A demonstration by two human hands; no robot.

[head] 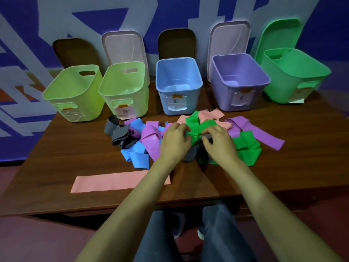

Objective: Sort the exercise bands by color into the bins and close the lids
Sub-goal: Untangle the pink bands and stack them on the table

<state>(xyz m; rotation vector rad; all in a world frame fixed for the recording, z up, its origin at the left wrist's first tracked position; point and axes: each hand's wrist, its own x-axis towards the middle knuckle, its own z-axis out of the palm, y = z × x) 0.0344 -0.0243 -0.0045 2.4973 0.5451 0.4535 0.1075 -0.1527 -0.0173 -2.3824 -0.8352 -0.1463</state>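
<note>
A tangled heap of exercise bands lies mid-table: grey bands (118, 132), blue bands (137, 157), purple bands (255, 129), green bands (247, 148) and pink bands (210, 114). One pink band (113, 181) lies flat alone near the front edge. My left hand (174, 141) and my right hand (220, 141) are both on the heap, fingers curled into a green band (194, 126) between them. Behind stand five open bins: two yellow-green bins (73, 95) (124, 91), a blue bin (178, 86), a purple bin (238, 82) and a green bin (294, 76).
Lids lean upright against the wall behind the bins: pink lids (123, 46) (229, 37), a green lid (279, 35) and dark lids (75, 52). The wooden table (56, 157) ends just before my knees. Paper labels are taped on the bin fronts.
</note>
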